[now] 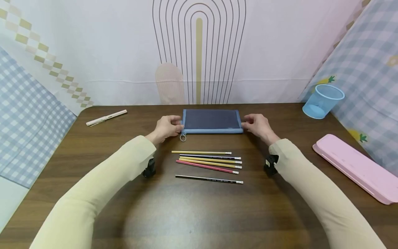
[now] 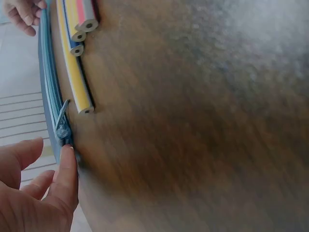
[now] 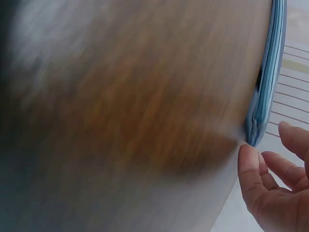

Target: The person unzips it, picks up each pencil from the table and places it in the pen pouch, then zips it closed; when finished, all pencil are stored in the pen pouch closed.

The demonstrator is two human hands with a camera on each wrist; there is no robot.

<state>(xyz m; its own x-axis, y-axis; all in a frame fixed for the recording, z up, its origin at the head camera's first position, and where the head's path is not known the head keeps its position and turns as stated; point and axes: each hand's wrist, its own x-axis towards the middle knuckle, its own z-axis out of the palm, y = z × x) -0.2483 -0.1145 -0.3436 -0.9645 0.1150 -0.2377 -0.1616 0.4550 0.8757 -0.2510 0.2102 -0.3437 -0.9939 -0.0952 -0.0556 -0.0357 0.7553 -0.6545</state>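
Note:
A dark mesh zip pouch (image 1: 212,119) with light blue edging lies flat at the back of the table, its zipper towards me. My left hand (image 1: 168,127) is at its left end, near the zipper's ring pull (image 1: 183,137). My right hand (image 1: 257,125) is at its right end. In each wrist view a fingertip touches the pouch's end, while another digit stands apart from it. Several pencils lie in front of the pouch: yellow ones (image 1: 202,152), a dark blue one (image 1: 211,157), a red one (image 1: 206,166) and a black one (image 1: 208,179).
A white pen (image 1: 106,118) lies at the back left of the wooden table (image 1: 199,214). At the back right stands a blue mesh cup (image 1: 321,102). A pink case (image 1: 357,167) lies along the right edge. Patterned cloth (image 1: 124,52) hangs behind the table.

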